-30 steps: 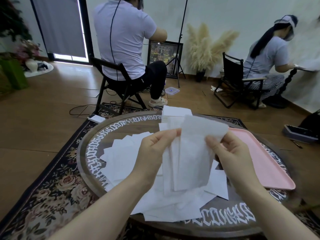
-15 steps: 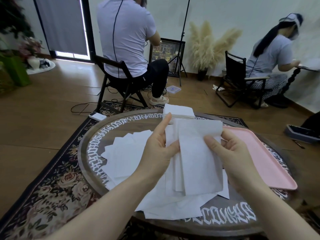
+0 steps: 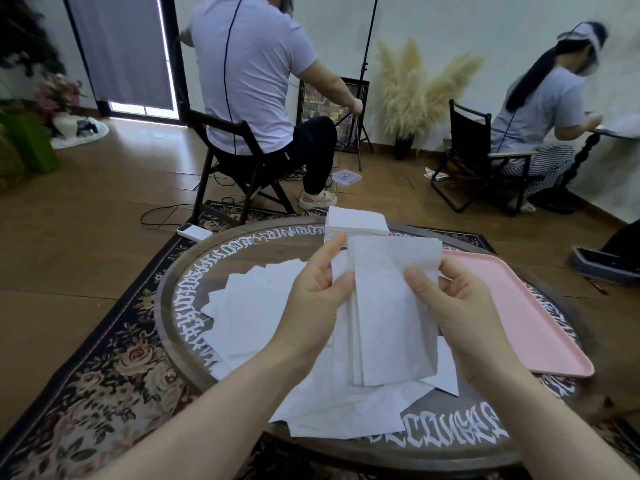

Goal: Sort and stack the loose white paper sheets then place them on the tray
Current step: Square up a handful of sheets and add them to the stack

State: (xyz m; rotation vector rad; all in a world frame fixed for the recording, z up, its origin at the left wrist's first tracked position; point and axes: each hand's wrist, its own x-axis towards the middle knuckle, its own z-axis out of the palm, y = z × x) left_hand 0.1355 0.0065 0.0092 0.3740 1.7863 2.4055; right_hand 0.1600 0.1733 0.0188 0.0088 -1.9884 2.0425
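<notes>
- Paper sheets, white and gathered into a small upright bundle, were held above the middle of the round table between both hands.
- The left hand gripped the bundle's left edge, thumb across the front and the index finger stretched up along the edge.
- The right hand pinched the right edge near the top, its thumb lying on the front sheet and the other fingers curled behind.
- More loose sheets lay scattered and overlapping on the table under and to the left of the hands, some reaching toward the near rim.
- A neat stack of white sheets sat at the far edge of the table, just beyond the held bundle.
- The pink tray rested on the right side of the table, its near corner jutting past the rim; no sheet showed on its visible surface.
- White ornate lettering ran around the table's border; the script was too stylised to read.
- The table stood on a dark floral rug over a wooden floor.
- Beyond it, a person in a white shirt sat on a folding chair with their back turned, and another person sat at the right, facing a white surface.
</notes>
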